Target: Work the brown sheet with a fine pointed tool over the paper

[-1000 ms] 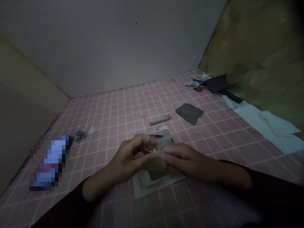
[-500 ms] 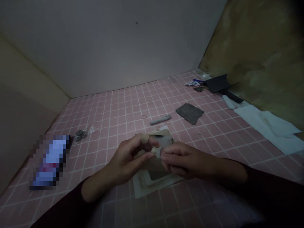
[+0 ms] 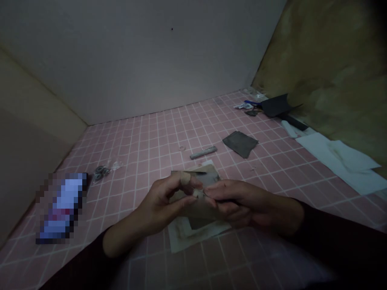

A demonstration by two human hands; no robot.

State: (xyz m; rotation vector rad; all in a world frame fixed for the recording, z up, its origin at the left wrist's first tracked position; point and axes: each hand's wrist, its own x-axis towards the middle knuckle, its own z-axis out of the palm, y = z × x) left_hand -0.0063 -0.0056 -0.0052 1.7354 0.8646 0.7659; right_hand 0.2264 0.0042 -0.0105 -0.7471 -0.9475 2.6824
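Note:
My left hand [image 3: 165, 199] has a tan bandage [image 3: 185, 178] round one finger. Its thumb and fingertips pinch a small pale piece [image 3: 198, 193], too small and dim to name. Close against that piece, my right hand [image 3: 238, 199] is closed with thumb and forefinger pressed together; what they grip, if anything, is hidden. Both hands hover over a pile of stained papers and grey sheets [image 3: 181, 245]. A thin dark strip [image 3: 198, 173] lies at the pile's far side, partly behind the left fingers.
Beyond the hands lie a grey stick-like object [image 3: 203, 152], a small ring [image 3: 182, 148] and dark grey sheets [image 3: 240, 143]. At left are a blurred lit phone [image 3: 65, 209] and a bag of metal rings [image 3: 101, 172]. White papers [image 3: 338, 161] and a black dustpan-like object [image 3: 276, 105] line the right wall.
My right hand has turned, its thumb and forefinger now reaching closer to the left fingertips and the pale piece. The left hand has barely moved.

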